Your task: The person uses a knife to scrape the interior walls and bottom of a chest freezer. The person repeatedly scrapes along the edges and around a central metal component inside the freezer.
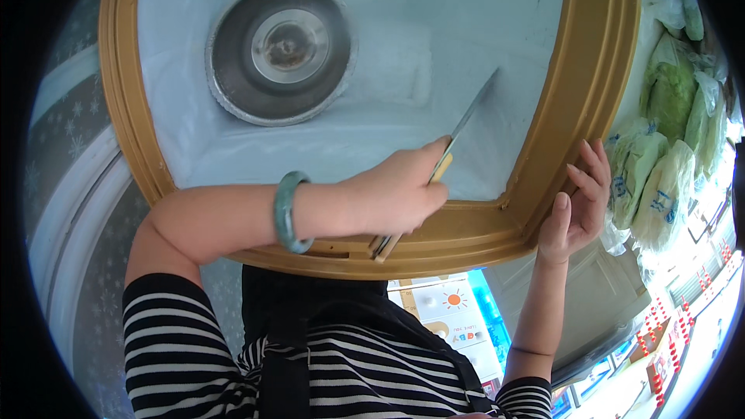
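Observation:
A knife is gripped in my left hand, its thin blade pointing up and right over the frosted interior of a chest freezer. Part of its handle pokes out below my fist, and a yellow piece shows beside the blade's base. A green bangle is on that wrist. My right hand has its fingers apart and holds nothing; it is beside the freezer's golden-brown rim, though contact is unclear. Inside the freezer, at the upper left, stands a round metal pot with a frosty edge.
Bagged green vegetables lie to the right of the freezer. A white drawer unit with printed pictures stands near my body, below the rim. Grey fabric with snowflakes is at the left. Strings of red beads show at the lower right.

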Demonstrator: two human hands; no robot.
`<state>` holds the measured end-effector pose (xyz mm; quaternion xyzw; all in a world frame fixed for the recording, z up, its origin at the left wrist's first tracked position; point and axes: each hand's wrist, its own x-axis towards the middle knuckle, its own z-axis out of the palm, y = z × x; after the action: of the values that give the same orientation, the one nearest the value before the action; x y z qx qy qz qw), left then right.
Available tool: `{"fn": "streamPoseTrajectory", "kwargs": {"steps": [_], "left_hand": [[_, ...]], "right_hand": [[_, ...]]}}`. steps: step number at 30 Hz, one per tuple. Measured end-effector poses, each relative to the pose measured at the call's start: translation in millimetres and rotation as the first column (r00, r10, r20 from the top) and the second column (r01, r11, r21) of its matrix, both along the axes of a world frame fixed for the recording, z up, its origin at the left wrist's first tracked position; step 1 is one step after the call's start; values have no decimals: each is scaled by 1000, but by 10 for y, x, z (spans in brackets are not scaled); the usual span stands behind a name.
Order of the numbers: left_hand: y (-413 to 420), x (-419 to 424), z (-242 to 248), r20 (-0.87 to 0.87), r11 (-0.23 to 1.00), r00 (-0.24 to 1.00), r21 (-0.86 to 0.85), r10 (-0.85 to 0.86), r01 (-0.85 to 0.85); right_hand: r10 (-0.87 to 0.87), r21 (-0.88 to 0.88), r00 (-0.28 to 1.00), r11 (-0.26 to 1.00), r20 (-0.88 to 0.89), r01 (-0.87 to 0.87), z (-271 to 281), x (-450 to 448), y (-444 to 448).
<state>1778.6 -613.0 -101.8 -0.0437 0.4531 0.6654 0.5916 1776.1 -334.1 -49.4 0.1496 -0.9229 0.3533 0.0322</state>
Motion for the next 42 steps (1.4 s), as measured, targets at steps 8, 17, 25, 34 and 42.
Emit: {"fn": "streamPoseTrajectory", "kwargs": {"steps": [8, 17, 25, 34, 42], "left_hand": [[-40, -81, 53, 11, 1000, 1000, 11, -18, 17], [-4, 30, 103, -84, 1000, 996, 1, 16, -15], [105, 223, 109, -93, 998, 994, -5, 61, -61], [113, 85, -17, -74, 997, 995, -41, 69, -72], [216, -21, -112, -116, 986, 980, -29, 162, -167]], "right_hand": [[-32, 47, 999, 998, -5, 32, 27, -24, -88], [-43, 78, 998, 996, -40, 46, 28, -20, -155], [-39, 63, 999, 997, -35, 41, 38, 23, -148], [-23, 82, 999, 996, -42, 26, 31, 1, -133], [-43, 58, 999, 997, -31, 45, 14, 5, -114]]}}
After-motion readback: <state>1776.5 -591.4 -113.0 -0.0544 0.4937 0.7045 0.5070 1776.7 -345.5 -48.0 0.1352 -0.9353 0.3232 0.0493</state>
